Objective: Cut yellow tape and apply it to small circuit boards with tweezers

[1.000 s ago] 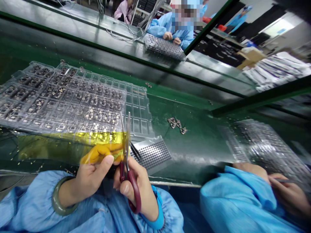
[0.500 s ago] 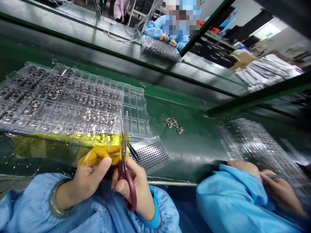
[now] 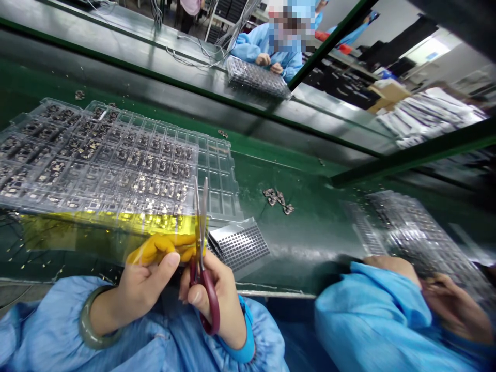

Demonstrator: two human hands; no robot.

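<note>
the left hand [image 3: 145, 284], a green bangle [image 3: 91, 328] on its wrist, has its grip pinching a sheet of yellow film [image 3: 70, 237] near the right end, thumb in front and fingers showing through from behind. the right hand [image 3: 225, 294] has its grip closed round the dark red handles of a pair of scissors [image 3: 200, 243], whose blades point up and stand slightly apart at the film's right end; whether the film lies between them i cannot tell. the film stretches leftward along the near edge of clear trays [image 3: 217, 181] lying on the green desk [image 3: 302, 248], most of their cells filled with small circuit boards [image 3: 58, 168]. just right of the scissors lies a sheet of dark squares [image 3: 242, 248], and farther off, a cluster of small parts [image 3: 278, 199]. at right a co-worker's blue sleeve [image 3: 372, 315] reaches toward another tray [image 3: 426, 232]
</note>
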